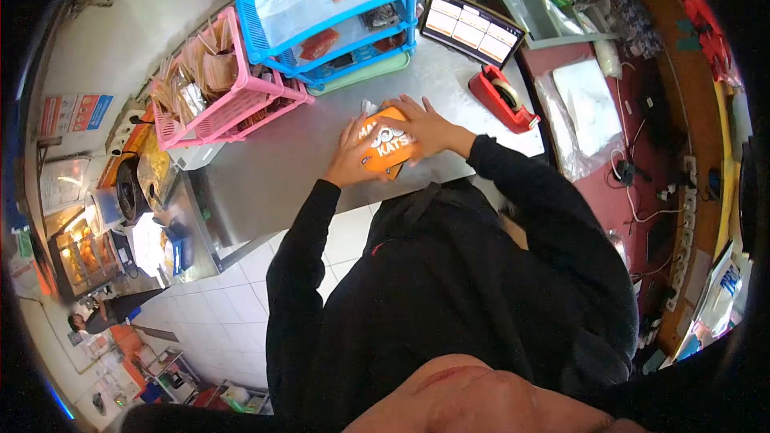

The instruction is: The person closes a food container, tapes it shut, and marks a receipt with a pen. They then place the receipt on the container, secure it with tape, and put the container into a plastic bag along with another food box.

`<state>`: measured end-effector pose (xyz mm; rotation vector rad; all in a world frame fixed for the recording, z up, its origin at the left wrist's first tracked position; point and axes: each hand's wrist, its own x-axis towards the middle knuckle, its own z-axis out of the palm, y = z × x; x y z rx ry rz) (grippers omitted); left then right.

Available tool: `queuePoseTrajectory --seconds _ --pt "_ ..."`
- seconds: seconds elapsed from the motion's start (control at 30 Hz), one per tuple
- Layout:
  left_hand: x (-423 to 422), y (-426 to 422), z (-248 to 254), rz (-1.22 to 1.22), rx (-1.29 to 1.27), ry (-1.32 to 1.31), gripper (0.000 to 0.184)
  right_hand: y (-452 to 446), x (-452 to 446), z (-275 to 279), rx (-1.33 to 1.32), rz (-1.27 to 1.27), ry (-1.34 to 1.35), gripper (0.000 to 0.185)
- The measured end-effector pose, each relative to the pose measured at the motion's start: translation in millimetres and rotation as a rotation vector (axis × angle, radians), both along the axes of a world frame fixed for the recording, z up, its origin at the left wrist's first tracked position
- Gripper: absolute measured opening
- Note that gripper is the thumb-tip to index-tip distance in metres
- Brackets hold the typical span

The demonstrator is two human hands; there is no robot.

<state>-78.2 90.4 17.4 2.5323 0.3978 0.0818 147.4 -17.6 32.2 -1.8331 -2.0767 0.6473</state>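
Observation:
An orange food box (388,152) with white and black lettering sits near the front edge of the steel counter (277,180). My left hand (351,154) lies along the box's left side, fingers reaching up its edge. My right hand (429,128) comes over the box from the right, its fingers spread across the top and the thumb on the lettering. Both hands touch the box and hold it between them. A bit of white, perhaps paper or plastic, pokes out at the box's upper left corner.
Stacked blue trays (257,28) with sauce sachets and a pink basket (233,108) of packets stand behind. A tablet (472,28) and a red tape dispenser (504,100) are to the right. Another person (98,318) is far left.

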Motion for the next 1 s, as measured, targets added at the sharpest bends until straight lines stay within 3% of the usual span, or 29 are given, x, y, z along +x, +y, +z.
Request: queuePoseTrajectory --seconds 0.07,0.13,0.2,0.23,0.4,0.47,0.5,0.53,0.6,0.63,0.67,0.7,0.73,0.8,0.87,0.93,1.0 --pt "0.6 0.8 -4.7 -0.007 -0.028 -0.016 0.09 4.9 1.7 0.7 -0.017 0.185 -0.132 0.114" --pt "4.7 0.4 -8.0 -0.047 0.058 -0.053 0.073 10.5 8.7 -11.2 -0.013 0.178 -0.111 0.112" --pt "3.3 -5.0 -10.3 -0.063 0.106 -0.036 0.063 9.9 14.3 -20.7 0.084 0.21 0.075 0.104" --pt "1.6 -7.8 -10.5 -0.063 0.17 -0.036 0.053 9.4 15.8 -16.0 0.088 0.21 0.101 0.089" --pt "-4.6 -6.4 -23.3 -0.077 0.121 0.03 0.038 4.0 13.7 -23.7 0.108 0.233 0.202 0.064" --pt "-4.1 -9.8 -27.2 -0.077 0.132 -0.032 0.039 -2.2 12.2 -32.4 0.241 0.24 0.003 0.064" --pt "-0.7 -9.1 -24.6 -0.127 0.214 -0.001 0.056 -5.4 13.0 -34.7 0.231 0.228 0.011 0.064" --pt "1.5 -13.0 -27.1 -0.137 0.207 0.002 0.056 -7.0 15.8 -36.0 0.222 0.217 0.015 0.072" --pt "6.6 -22.6 -30.7 0.064 0.095 -0.039 0.085 -6.1 17.8 -45.4 0.213 0.206 0.015 0.08" --pt "13.2 -22.0 -33.2 0.153 0.183 -0.063 0.102 -3.5 12.9 -55.2 0.236 0.182 -0.021 0.087" --pt "16.4 -25.0 -33.2 0.146 0.178 -0.057 0.102 -3.0 7.4 -64.5 0.257 0.156 -0.054 0.093" --pt "34.9 -29.4 -13.2 0.267 0.211 0.148 0.107 -0.9 6.5 -62.3 0.253 0.148 -0.048 0.093" --pt "46.1 -30.9 0.5 0.389 0.244 0.354 0.114 2.5 7.2 -55.0 0.19 0.13 0.0 0.09" --pt "56.9 -18.9 -5.7 0.363 0.26 0.344 0.121 3.0 8.3 -47.3 0.125 0.117 0.048 0.086" --pt "62.3 -11.3 -13.0 0.259 0.251 0.341 0.116 -3.0 14.2 -44.0 0.281 -0.066 0.209 0.076" --pt "68.2 -11.3 -20.1 0.243 0.266 0.207 0.114 -17.4 43.3 -29.4 0.395 -0.224 0.316 0.054" --pt "70.8 -11.3 -22.4 0.225 0.277 0.072 0.111 -50.7 81.4 -34.8 0.318 -0.719 0.385 0.033"
